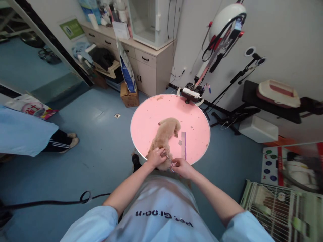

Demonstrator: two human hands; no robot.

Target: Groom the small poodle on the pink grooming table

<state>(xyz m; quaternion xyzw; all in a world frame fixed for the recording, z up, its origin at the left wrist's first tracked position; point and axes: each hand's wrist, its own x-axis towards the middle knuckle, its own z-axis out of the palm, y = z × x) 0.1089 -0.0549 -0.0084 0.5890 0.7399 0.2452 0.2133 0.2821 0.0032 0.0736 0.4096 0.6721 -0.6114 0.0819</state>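
A small tan curly dog (165, 134) lies on a round pink grooming table (148, 117), its head toward the far side. My left hand (155, 157) is closed on the dog's rear end at the table's near edge. My right hand (183, 167) is closed on a pair of scissors (169, 159) whose blades point at the fur beside my left hand. A purple comb (184, 144) lies on the table just right of the dog.
Another person in a light blue gown (24, 132) stands at the left. A stand dryer (222, 30) and a black tripod (239, 77) rise behind the table. A wire cage (280, 208) sits at the lower right, cabinets (143, 64) at the back, a black hose (58, 201) on the floor.
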